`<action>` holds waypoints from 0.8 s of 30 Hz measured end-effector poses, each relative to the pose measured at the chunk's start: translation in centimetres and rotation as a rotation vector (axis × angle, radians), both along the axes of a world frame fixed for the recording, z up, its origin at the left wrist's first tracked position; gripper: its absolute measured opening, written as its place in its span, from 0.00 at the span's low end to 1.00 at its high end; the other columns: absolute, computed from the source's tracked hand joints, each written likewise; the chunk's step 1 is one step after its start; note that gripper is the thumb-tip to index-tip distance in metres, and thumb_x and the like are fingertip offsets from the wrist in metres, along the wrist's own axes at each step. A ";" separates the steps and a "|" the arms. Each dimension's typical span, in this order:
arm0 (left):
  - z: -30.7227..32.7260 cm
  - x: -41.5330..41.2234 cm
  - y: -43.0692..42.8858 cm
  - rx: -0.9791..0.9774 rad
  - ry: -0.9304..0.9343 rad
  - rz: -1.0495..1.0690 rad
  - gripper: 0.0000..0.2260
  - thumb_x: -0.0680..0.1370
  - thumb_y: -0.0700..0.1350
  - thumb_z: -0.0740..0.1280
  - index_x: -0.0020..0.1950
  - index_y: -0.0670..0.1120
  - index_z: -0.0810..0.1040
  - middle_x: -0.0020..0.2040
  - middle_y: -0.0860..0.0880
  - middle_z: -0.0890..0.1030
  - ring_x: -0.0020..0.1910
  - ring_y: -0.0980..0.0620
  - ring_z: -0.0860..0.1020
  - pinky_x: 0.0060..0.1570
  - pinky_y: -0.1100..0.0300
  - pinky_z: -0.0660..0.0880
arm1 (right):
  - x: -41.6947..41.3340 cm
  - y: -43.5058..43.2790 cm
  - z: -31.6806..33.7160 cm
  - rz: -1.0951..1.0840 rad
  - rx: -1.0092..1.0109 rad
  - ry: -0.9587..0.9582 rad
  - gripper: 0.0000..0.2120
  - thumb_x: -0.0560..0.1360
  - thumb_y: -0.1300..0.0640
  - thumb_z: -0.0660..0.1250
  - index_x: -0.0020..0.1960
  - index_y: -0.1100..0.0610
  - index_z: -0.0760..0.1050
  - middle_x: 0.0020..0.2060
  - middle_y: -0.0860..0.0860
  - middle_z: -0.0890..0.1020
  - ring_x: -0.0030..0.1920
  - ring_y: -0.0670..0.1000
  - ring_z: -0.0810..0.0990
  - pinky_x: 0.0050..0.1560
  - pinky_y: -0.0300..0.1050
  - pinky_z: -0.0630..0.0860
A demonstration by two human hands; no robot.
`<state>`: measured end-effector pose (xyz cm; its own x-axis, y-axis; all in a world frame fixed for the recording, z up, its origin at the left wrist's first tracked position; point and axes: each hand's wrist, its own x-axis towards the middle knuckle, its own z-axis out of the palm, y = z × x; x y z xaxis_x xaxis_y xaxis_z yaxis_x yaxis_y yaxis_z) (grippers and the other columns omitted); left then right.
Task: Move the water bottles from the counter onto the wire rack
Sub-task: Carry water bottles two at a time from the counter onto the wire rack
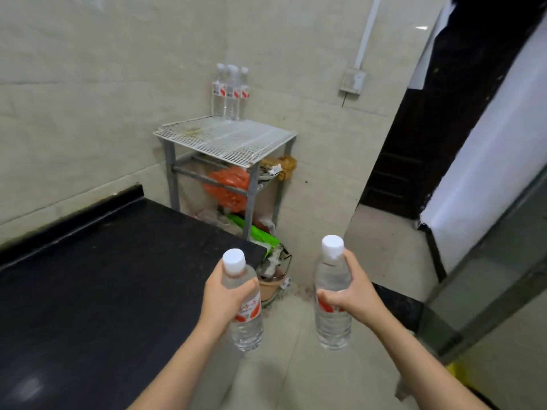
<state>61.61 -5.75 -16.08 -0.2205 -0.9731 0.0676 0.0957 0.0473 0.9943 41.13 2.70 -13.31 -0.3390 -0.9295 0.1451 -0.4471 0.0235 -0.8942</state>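
- Two water bottles in carry, both upright, white caps up. Left bottle (244,303) held in the left hand (225,294); right bottle (333,294) held in the right hand (353,294).
- Grip, both sides: fingers wrapped and pressed around the label band at mid-body. Caps and bases stick out clear of each grip.
- Three bottles (230,93) already stand bunched at the far corner of the wire rack (225,139), well ahead of and above both grips; most of the rack top is bare.
- Risk (judgement): a base set across the wires could tilt; placing close to the standing three could knock them over. Thin clear walls may flex under squeeze.
- Black surface (88,276) lies left of the left grip; no bottles visible on the part in view.
- Room: pale tiled wall, tiled floor below the grips, clutter and an orange bag (228,187) under the rack, dark doorway to the right.
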 end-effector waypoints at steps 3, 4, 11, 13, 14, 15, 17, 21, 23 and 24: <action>-0.2 -2.5 -3.8 0.001 -0.011 -0.030 0.17 0.52 0.49 0.71 0.39 0.53 0.74 0.38 0.51 0.79 0.37 0.53 0.76 0.40 0.62 0.74 | -2.0 -2.9 0.1 -0.017 0.043 0.039 0.31 0.60 0.66 0.72 0.51 0.37 0.67 0.44 0.42 0.78 0.45 0.46 0.76 0.43 0.32 0.73; -0.4 -3.2 -4.8 0.002 -0.020 -0.034 0.18 0.50 0.52 0.69 0.39 0.53 0.74 0.38 0.50 0.79 0.38 0.52 0.77 0.42 0.58 0.74 | -2.6 -3.7 0.0 -0.025 0.067 0.045 0.30 0.58 0.63 0.71 0.51 0.36 0.67 0.44 0.41 0.78 0.46 0.46 0.76 0.45 0.34 0.73; -1.6 -7.4 -9.7 0.019 -0.065 -0.064 0.18 0.51 0.51 0.70 0.39 0.52 0.74 0.37 0.49 0.79 0.40 0.49 0.76 0.43 0.60 0.75 | -7.0 -7.2 -1.5 -0.084 0.122 -0.022 0.29 0.55 0.60 0.69 0.51 0.39 0.68 0.44 0.46 0.79 0.42 0.47 0.77 0.39 0.35 0.75; -1.6 -8.9 -10.8 0.015 -0.078 -0.073 0.20 0.50 0.53 0.69 0.40 0.53 0.74 0.39 0.48 0.79 0.42 0.47 0.77 0.48 0.52 0.75 | -8.7 -8.3 -1.9 -0.090 0.115 -0.036 0.29 0.55 0.60 0.69 0.51 0.39 0.68 0.43 0.46 0.79 0.43 0.47 0.78 0.41 0.34 0.75; -1.5 -9.7 -11.4 0.018 -0.078 -0.074 0.20 0.50 0.54 0.69 0.40 0.53 0.74 0.39 0.48 0.80 0.42 0.47 0.77 0.49 0.51 0.75 | -9.6 -8.9 -2.1 -0.090 0.108 -0.044 0.29 0.54 0.60 0.69 0.51 0.40 0.68 0.43 0.46 0.79 0.43 0.47 0.78 0.42 0.34 0.75; -1.3 -10.5 -12.0 0.021 -0.073 -0.075 0.20 0.50 0.53 0.69 0.40 0.52 0.74 0.39 0.48 0.79 0.41 0.47 0.77 0.48 0.51 0.74 | -10.6 -9.6 -2.1 -0.084 0.099 -0.056 0.29 0.54 0.59 0.69 0.51 0.40 0.68 0.43 0.46 0.79 0.42 0.45 0.78 0.41 0.33 0.75; -0.7 -12.5 -13.6 0.027 -0.063 -0.065 0.20 0.50 0.52 0.70 0.40 0.51 0.74 0.38 0.49 0.80 0.39 0.49 0.77 0.46 0.53 0.74 | -12.8 -11.2 -1.5 -0.058 0.071 -0.084 0.30 0.51 0.54 0.70 0.52 0.41 0.68 0.44 0.45 0.79 0.40 0.38 0.79 0.41 0.30 0.75; 1.2 -17.2 -17.2 -0.014 -0.018 -0.024 0.19 0.53 0.49 0.73 0.41 0.52 0.75 0.39 0.49 0.80 0.40 0.49 0.78 0.45 0.54 0.75 | -18.2 -15.8 0.3 0.000 -0.019 -0.106 0.31 0.50 0.50 0.70 0.52 0.42 0.68 0.45 0.45 0.79 0.40 0.35 0.79 0.41 0.29 0.75; 2.7 -19.7 -19.3 -0.060 0.004 0.015 0.16 0.60 0.41 0.75 0.42 0.52 0.74 0.40 0.49 0.80 0.42 0.48 0.78 0.44 0.55 0.73 | -21.0 -18.7 1.5 0.012 -0.062 -0.087 0.31 0.50 0.49 0.70 0.53 0.41 0.68 0.46 0.44 0.79 0.40 0.35 0.79 0.40 0.29 0.75; 3.5 -20.9 -20.5 -0.094 0.014 0.041 0.16 0.63 0.37 0.75 0.42 0.52 0.74 0.41 0.50 0.79 0.42 0.49 0.78 0.45 0.55 0.72 | -22.6 -20.3 2.1 0.026 -0.089 -0.082 0.32 0.50 0.48 0.71 0.53 0.40 0.68 0.46 0.43 0.79 0.41 0.35 0.79 0.41 0.30 0.75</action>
